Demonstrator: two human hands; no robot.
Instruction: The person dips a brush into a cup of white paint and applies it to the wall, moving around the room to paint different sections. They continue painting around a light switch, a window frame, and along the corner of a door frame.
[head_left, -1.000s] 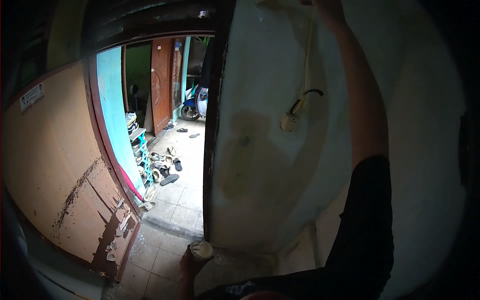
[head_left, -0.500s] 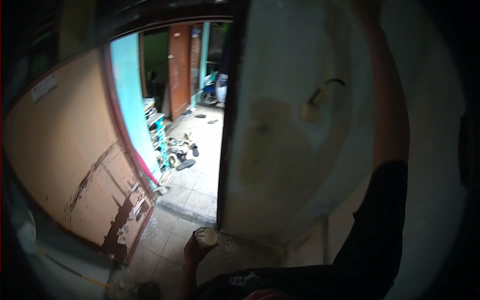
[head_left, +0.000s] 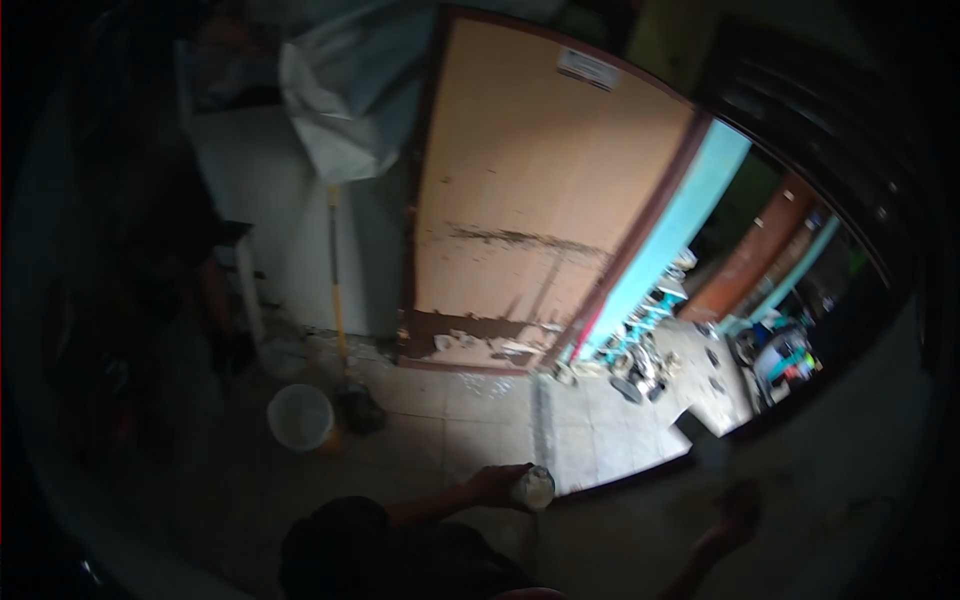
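While the left hand (head_left: pixel 497 486) clasps the cup (head_left: pixel 534 489), its axis leans rightward, mouth up.

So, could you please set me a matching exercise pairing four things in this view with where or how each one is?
1 small can
2 white bucket
3 yellow-handled tool
4 door

a peeling along its bottom
b propped against the wall
c in the left hand
d standing on the floor tiles

Pairs: 1-c, 2-d, 3-b, 4-a.

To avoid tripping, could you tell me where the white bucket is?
The white bucket stands on the floor, lower left of the head view, beside the broom.
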